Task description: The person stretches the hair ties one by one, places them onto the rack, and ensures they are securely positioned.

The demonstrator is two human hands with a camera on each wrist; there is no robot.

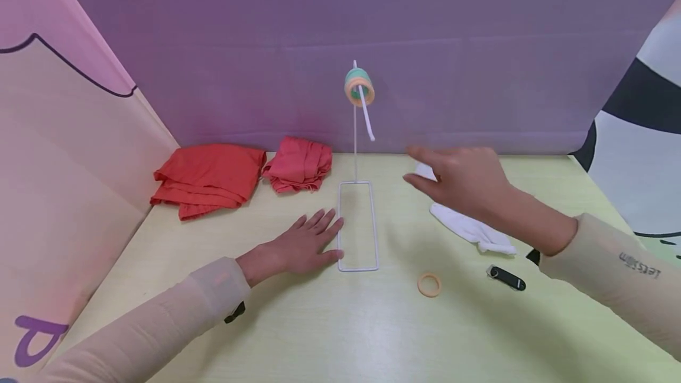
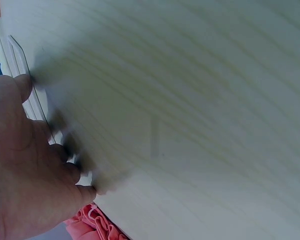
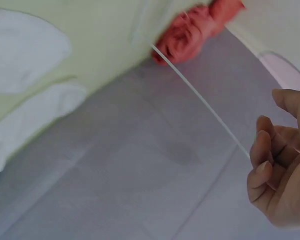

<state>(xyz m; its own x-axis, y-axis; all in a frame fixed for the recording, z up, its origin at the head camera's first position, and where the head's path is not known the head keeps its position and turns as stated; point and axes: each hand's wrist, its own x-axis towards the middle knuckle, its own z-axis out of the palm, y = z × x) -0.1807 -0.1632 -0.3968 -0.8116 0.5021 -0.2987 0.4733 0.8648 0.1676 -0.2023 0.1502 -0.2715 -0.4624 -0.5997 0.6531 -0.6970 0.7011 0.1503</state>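
Observation:
My left hand (image 1: 305, 247) lies flat on the table, fingers spread, with the thumb and a fingertip touching the left side of the white wire stand's base (image 1: 374, 226). In the left wrist view that hand (image 2: 32, 165) reaches the same wire edge. On the stand's raised arm hang a peach ring (image 1: 348, 92) and a teal ring (image 1: 355, 73). My right hand (image 1: 465, 179) is in the air right of the stand, thumb and forefinger apart, holding nothing. The right wrist view shows the other fingers of this hand (image 3: 285, 170) loosely curled. Another peach ring (image 1: 429, 285) lies on the table.
A red cloth (image 1: 213, 179) and a smaller pinkish-red cloth (image 1: 300, 164) lie at the back left. White cloth pieces (image 1: 473, 229) sit beneath my right arm, partly hidden. A small black oblong item (image 1: 506, 278) lies nearby. A purple sheet (image 1: 239, 75) stands behind the table.

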